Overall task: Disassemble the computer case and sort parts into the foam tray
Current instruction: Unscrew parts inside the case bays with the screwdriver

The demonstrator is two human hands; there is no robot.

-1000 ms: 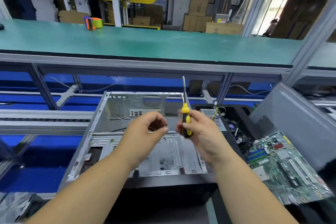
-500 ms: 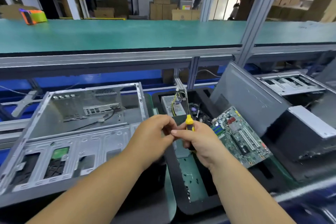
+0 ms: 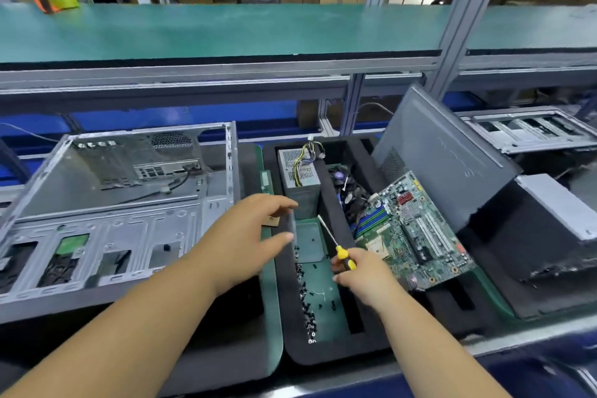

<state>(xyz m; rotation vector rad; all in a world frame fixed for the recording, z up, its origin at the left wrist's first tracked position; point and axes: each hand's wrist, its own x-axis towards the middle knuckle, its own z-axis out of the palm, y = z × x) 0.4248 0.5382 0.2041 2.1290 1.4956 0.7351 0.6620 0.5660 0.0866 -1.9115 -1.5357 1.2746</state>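
A: Hands?
B: Left hand (image 3: pixel 255 233) is hovering, fingers spread, over tray (image 3: pixel 336 349). Right hand (image 3: pixel 365 271) is gripping screwdriver (image 3: pixel 336 244).
A: Case?
B: Case (image 3: pixel 106 203) is lying left, beside tray; screws (image 3: pixel 307 304) are lying inside tray.

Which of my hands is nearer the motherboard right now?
Right. The right hand, gripping the screwdriver, sits beside the motherboard's near-left edge; the left hand is farther left, across the screw compartment.

Bare forearms, no sleeves, gloves
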